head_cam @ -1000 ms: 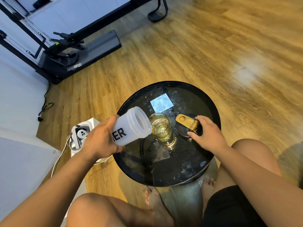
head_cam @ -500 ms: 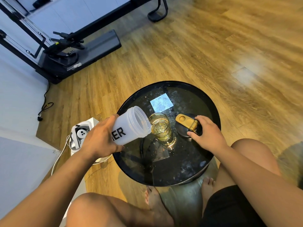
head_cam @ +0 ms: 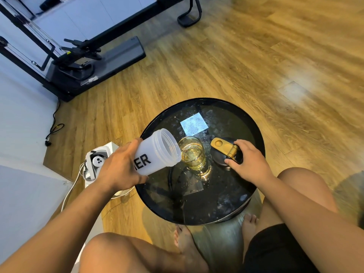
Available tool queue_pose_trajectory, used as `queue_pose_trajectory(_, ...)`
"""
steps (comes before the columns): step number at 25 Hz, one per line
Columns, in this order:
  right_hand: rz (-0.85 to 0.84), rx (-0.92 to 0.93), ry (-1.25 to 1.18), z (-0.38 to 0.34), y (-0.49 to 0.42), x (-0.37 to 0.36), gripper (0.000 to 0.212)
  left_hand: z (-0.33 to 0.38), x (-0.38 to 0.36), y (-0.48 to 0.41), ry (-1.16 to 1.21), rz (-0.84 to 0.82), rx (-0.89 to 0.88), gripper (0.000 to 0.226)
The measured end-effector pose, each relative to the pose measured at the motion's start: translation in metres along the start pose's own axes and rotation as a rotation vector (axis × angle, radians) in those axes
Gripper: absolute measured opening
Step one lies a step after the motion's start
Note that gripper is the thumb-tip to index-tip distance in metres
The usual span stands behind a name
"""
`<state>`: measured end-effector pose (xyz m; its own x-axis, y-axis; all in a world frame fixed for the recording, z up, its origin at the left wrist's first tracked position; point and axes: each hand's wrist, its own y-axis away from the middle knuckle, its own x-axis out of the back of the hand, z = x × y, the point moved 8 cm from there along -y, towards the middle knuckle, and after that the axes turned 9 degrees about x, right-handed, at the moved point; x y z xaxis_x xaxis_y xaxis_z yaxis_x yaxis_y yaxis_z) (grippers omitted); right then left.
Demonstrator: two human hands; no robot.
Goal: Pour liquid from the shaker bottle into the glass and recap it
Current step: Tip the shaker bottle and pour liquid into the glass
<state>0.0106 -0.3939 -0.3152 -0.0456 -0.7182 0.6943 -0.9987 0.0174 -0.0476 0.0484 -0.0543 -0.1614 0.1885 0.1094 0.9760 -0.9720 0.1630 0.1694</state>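
Wood floor lies open around round black table (head_cam: 254, 133). Left hand (head_cam: 120, 168) grips tipped bottle (head_cam: 157, 152) at left edge, mouth over glass (head_cam: 194, 154). Right hand (head_cam: 248, 160) curls on cap (head_cam: 226, 152) beside glass, near right rim.

The bottle (head_cam: 155, 152) in the left hand (head_cam: 120, 168) tips back a touch toward the glass (head_cam: 194, 154), after easing slightly left half a second ago. The shift is tiny.
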Motion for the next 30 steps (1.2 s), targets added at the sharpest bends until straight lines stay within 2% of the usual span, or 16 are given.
queue_pose_trajectory(18, -0.015, -0.009, 0.004, -0.003, 0.001, 0.002, 0.068, 0.004, 0.003, 0.000, -0.027, -0.002, -0.012, 0.098)
queue_pose_trajectory(30, -0.027, -0.022, -0.003, -0.003, -0.002, -0.001, 0.068, 0.001, -0.010, 0.007, 0.021, -0.033, 0.063, 0.102)
